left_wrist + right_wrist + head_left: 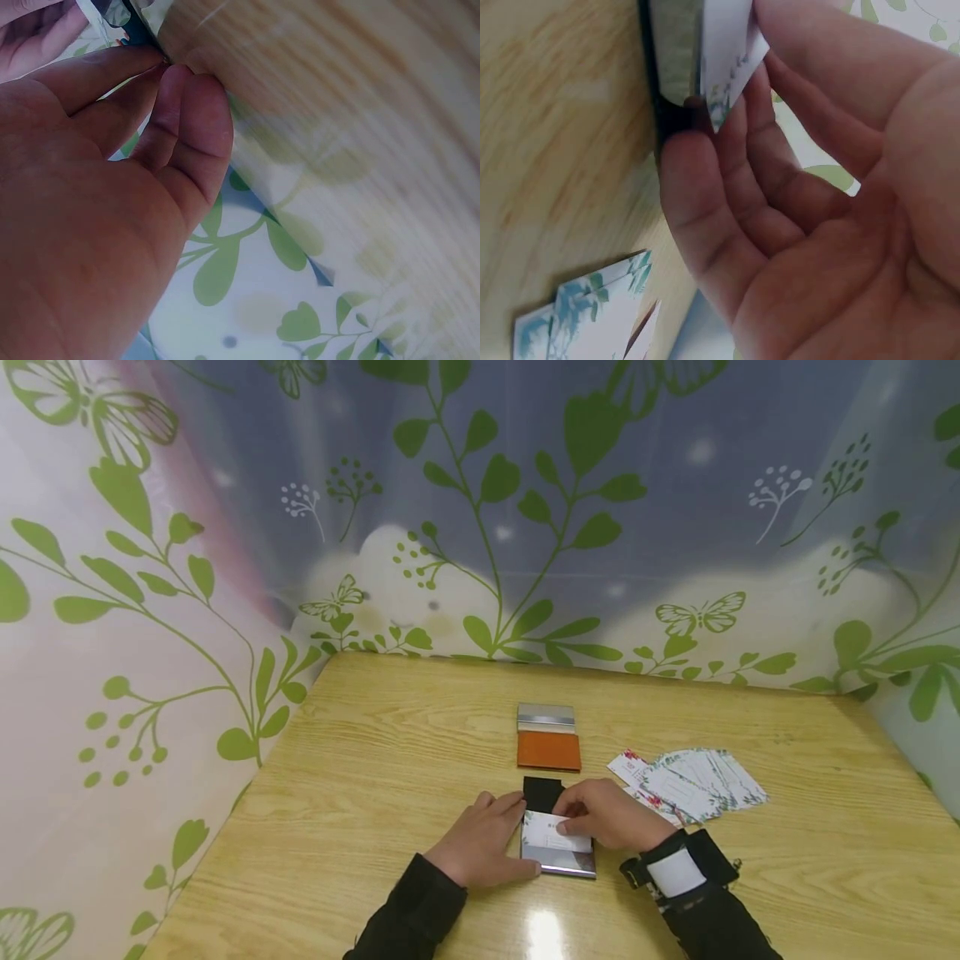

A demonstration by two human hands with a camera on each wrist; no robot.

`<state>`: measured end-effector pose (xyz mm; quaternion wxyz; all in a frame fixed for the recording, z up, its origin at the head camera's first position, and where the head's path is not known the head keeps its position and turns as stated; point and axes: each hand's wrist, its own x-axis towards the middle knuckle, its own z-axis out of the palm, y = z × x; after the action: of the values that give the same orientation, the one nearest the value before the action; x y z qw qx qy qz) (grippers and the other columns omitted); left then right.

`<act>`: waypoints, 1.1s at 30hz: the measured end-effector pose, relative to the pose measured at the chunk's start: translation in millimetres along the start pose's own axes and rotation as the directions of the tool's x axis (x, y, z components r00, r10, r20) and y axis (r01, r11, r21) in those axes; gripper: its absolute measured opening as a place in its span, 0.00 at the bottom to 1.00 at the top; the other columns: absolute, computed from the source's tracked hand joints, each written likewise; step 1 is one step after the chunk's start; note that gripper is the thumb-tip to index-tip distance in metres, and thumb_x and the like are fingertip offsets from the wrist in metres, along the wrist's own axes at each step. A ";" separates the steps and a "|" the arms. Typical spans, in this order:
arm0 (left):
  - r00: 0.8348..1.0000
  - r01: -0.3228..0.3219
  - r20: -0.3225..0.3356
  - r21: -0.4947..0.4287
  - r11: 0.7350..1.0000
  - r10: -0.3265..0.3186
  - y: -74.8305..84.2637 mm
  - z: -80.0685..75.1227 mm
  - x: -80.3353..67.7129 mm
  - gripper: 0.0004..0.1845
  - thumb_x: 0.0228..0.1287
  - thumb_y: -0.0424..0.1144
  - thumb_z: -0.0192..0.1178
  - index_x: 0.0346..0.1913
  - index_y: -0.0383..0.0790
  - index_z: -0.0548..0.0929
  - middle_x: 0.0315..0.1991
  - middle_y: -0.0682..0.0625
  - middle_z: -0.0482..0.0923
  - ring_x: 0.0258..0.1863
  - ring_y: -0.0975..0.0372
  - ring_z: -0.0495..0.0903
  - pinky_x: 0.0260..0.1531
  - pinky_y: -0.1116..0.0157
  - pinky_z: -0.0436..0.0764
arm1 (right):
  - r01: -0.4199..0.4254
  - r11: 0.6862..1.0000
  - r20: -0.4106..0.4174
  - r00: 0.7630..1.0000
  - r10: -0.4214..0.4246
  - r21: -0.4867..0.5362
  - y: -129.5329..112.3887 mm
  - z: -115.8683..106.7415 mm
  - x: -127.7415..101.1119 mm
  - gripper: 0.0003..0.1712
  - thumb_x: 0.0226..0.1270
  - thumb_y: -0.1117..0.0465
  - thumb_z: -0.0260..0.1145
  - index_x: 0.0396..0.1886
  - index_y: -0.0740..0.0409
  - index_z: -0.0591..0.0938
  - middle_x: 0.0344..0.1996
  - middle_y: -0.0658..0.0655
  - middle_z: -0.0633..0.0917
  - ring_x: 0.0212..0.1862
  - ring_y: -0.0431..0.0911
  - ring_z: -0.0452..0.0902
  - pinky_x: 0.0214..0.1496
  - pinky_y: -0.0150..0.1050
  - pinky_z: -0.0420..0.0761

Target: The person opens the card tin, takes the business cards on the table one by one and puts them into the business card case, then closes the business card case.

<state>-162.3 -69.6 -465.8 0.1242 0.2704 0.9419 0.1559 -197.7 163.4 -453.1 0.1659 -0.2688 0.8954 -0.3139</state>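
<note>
R hand point(611, 814): thumb + fingers pinch a white floral card point(555, 833), lying on the open black card case point(557, 835); in the right wrist view the card corner sits between thumb and curled fingers point(727, 180), against the case's dark edge. L hand point(487, 839): fingers straight-ish, tips pressed to the case's L edge, holding it steady; not curled round anything. Left wrist view shows fingertips point(180, 82) bunched at the case corner.

Case sits at table centre, near edge, its black lid flap at 12 o'clock. Further at 12: a 2nd case, orange w/ silver lid point(548, 737), well apart from the hands. At approx 2 o'clock from R hand: fanned pile of floral cards point(693, 783), nearest ones just beside the knuckles.

Surface: light wood-grain table point(360, 793), glossy, glare spot near the front edge. Room: translucent curtain walls point(150, 610) w/ green leaf + butterfly print enclose the table on 3 sides. Black sleeves, strap w/ white patch on R wrist point(675, 870).
</note>
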 end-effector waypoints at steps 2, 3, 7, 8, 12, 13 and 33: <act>1.000 -0.002 -0.002 -0.002 1.000 0.002 0.4 -0.5 -0.6 0.47 0.62 0.63 0.66 0.75 0.34 0.71 0.77 0.47 0.66 0.58 0.57 0.67 0.61 0.62 0.71 | -0.015 1.000 0.002 1.000 0.015 0.006 -1.4 0.9 -0.2 0.03 0.66 0.65 0.74 0.38 0.55 0.88 0.29 0.44 0.84 0.33 0.38 0.75 0.37 0.35 0.78; 1.000 -0.002 -0.002 -0.003 1.000 0.002 0.6 -0.6 -0.8 0.47 0.62 0.63 0.66 0.75 0.34 0.71 0.77 0.46 0.66 0.58 0.57 0.67 0.61 0.61 0.71 | -0.025 1.000 0.005 1.000 0.024 0.013 -1.8 1.6 -0.3 0.04 0.66 0.65 0.75 0.38 0.56 0.87 0.29 0.45 0.83 0.33 0.39 0.75 0.37 0.35 0.78; 1.000 0.003 0.003 -0.003 1.000 -0.003 0.8 -0.3 -0.6 0.46 0.62 0.64 0.66 0.75 0.35 0.71 0.77 0.47 0.66 0.58 0.57 0.67 0.61 0.61 0.71 | -0.053 0.998 0.021 0.998 0.052 0.017 -3.5 4.2 -1.4 0.07 0.64 0.65 0.76 0.35 0.55 0.84 0.28 0.46 0.81 0.33 0.41 0.75 0.37 0.36 0.77; 1.000 0.005 0.005 -0.005 1.000 -0.005 0.7 -0.1 -0.4 0.46 0.62 0.64 0.66 0.75 0.35 0.71 0.77 0.47 0.66 0.58 0.57 0.67 0.61 0.61 0.71 | -0.056 0.998 0.025 0.998 0.055 0.015 -4.0 4.7 -1.7 0.07 0.64 0.65 0.76 0.34 0.54 0.83 0.28 0.46 0.81 0.33 0.41 0.75 0.37 0.36 0.77; 1.000 0.011 0.010 -0.014 1.000 -0.011 1.0 -0.3 -0.6 0.46 0.62 0.63 0.66 0.75 0.36 0.72 0.77 0.47 0.66 0.57 0.58 0.67 0.61 0.61 0.71 | -0.049 0.999 0.040 0.998 0.049 -0.003 -8.1 5.2 -2.7 0.08 0.64 0.65 0.76 0.33 0.53 0.83 0.27 0.46 0.80 0.32 0.42 0.74 0.36 0.37 0.76; 1.000 0.011 0.010 -0.015 1.000 -0.011 1.1 -0.5 -0.7 0.46 0.62 0.63 0.67 0.75 0.36 0.72 0.77 0.47 0.66 0.57 0.58 0.67 0.60 0.61 0.71 | -0.049 0.999 0.042 0.998 0.049 -0.009 -8.8 5.3 -2.8 0.08 0.64 0.65 0.76 0.33 0.53 0.83 0.27 0.46 0.80 0.32 0.42 0.74 0.36 0.37 0.76; 1.000 0.009 0.007 -0.012 1.000 -0.009 0.8 -0.3 0.0 0.46 0.63 0.63 0.65 0.76 0.35 0.70 0.78 0.47 0.65 0.62 0.56 0.66 0.64 0.59 0.70 | -0.245 0.965 -0.118 0.965 0.234 -0.092 -2.6 -13.5 -11.8 0.12 0.70 0.52 0.71 0.39 0.57 0.85 0.30 0.49 0.84 0.31 0.43 0.76 0.34 0.41 0.78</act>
<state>-162.0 -69.0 -465.3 0.1298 0.2661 0.9416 0.1603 -193.6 174.9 -439.9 0.1405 -0.1499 0.9443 -0.2572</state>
